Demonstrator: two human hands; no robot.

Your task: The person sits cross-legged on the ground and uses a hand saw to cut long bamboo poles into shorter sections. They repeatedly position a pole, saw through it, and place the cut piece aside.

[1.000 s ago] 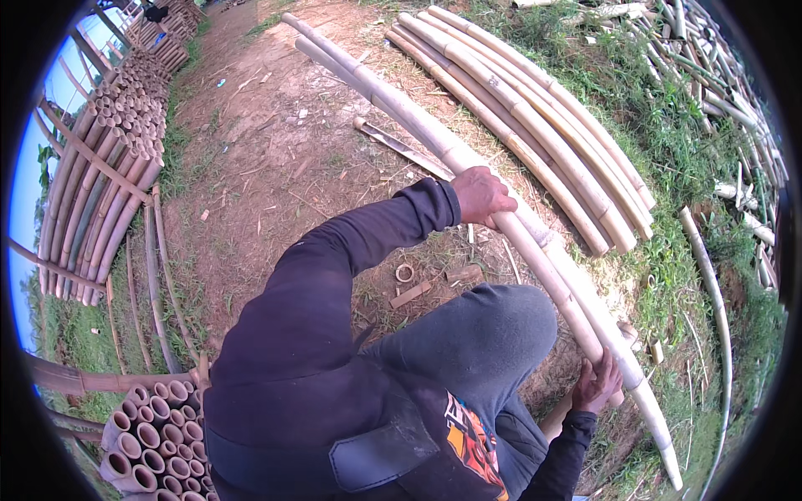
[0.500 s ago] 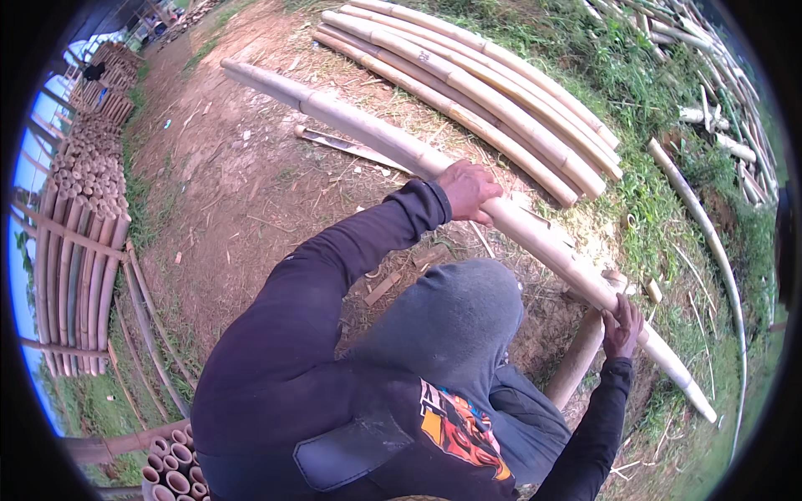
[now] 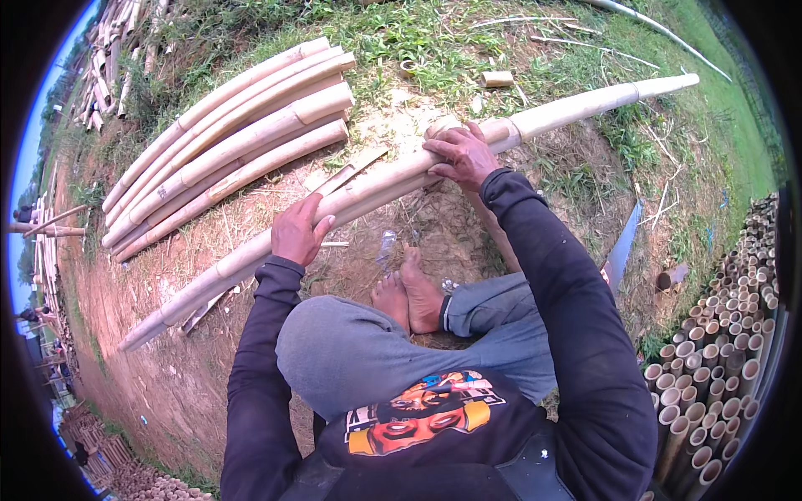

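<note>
A long pale bamboo pole [image 3: 576,107] lies slanted across in front of me, from the near left up to the far right. My left hand [image 3: 299,231] is closed round it, thumb and fingers on either side. Farther right, my right hand [image 3: 465,157] lies over the pole with its fingers curled across the top. Just beneath that hand is the top of a slanting bamboo post [image 3: 493,227], partly hidden by my hand and the pole. A flat split piece of bamboo [image 3: 334,180] touches or lies just behind the pole beside my left hand.
Several bamboo poles [image 3: 251,167] lie side by side at the far left. A saw with a bluish blade [image 3: 624,245] stands beside my right arm. Many cut bamboo tubes [image 3: 710,367] are bundled upright at the right. A short offcut [image 3: 496,78] lies on the grass.
The view has swung to the right, so the pole now slopes up to the right. Both hands stay on it; my right hand has shifted from gripping its near side to lying over its top.
</note>
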